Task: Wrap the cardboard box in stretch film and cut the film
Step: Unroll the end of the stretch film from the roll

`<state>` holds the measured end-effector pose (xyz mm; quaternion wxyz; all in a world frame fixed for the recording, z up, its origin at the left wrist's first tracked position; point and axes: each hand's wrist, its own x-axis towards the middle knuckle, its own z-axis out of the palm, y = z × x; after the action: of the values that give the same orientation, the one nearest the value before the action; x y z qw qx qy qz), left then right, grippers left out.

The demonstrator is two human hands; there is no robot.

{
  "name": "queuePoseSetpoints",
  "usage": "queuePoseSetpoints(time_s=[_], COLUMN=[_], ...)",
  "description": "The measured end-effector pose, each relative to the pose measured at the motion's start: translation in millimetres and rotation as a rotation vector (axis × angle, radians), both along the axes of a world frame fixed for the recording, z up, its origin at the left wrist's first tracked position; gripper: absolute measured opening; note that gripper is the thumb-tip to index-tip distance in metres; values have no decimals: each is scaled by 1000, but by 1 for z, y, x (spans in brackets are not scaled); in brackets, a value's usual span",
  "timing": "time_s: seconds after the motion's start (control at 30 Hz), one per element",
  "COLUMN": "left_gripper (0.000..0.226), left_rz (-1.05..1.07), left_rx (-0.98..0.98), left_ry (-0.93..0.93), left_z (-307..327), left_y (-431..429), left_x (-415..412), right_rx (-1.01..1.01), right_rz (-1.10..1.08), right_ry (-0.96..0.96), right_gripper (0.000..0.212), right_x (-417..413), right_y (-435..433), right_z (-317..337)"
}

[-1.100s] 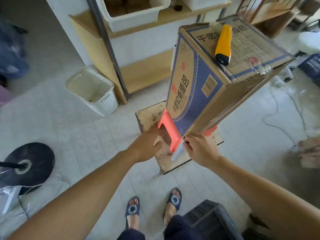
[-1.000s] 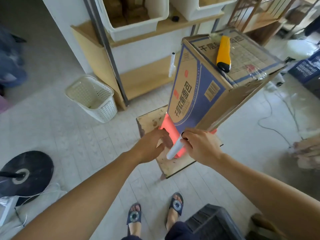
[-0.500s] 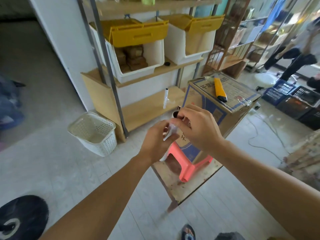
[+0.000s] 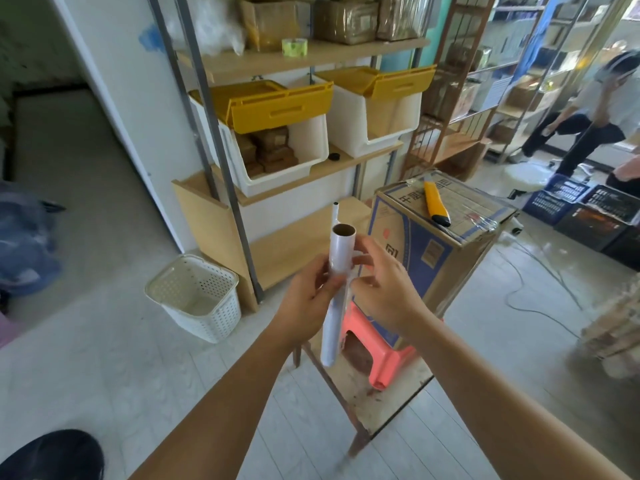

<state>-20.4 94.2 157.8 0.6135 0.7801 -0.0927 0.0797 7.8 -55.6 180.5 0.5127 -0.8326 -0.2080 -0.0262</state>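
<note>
A blue and brown printed cardboard box (image 4: 433, 251) stands on a red plastic stool (image 4: 384, 355), which sits on a low wooden table (image 4: 391, 403). A yellow utility knife (image 4: 436, 202) lies on the box's top. In front of the box I hold a slim roll of stretch film (image 4: 337, 292) upright, its cardboard core open at the top. My left hand (image 4: 308, 303) grips the roll's middle. My right hand (image 4: 384, 289) is at the roll's right side, thumb and fingers pinching at the film near its upper part.
A white perforated basket (image 4: 195, 299) stands on the floor at left. Shelving with white bins and yellow lids (image 4: 277, 133) is behind the box. Cables (image 4: 540, 282) run over the floor at right, dark crates (image 4: 595, 213) beyond. Another person (image 4: 595, 112) is at the far right.
Both hands rose from the stool's base, bringing the film roll up in front of the box. The view tilted up from the floor to the shelves.
</note>
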Motion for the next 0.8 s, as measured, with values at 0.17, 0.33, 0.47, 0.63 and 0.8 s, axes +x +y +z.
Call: queuePoseSetpoints(time_s=[0.17,0.33,0.47,0.63,0.8], left_gripper=[23,24,26,33,23], left_rz=[-6,-22,57,115,-70], left_rx=[-27,-47,-17,-65,-109], left_ry=[37,90,110,173,174], left_z=[-2,2,7,7,15], left_y=[-8,-18,-13,4,29], left_x=[14,29,39,52,72], right_rx=[-46,-18,-50,35,255], right_rz=[-39,-2,-37,-54,-57], right_ry=[-46,112,42,88,231], right_gripper=[31,25,10,17,13], right_x=[12,31,44,58,71], right_y=[-20,-42,-41,-20,10], right_z=[2,7,8,4,4])
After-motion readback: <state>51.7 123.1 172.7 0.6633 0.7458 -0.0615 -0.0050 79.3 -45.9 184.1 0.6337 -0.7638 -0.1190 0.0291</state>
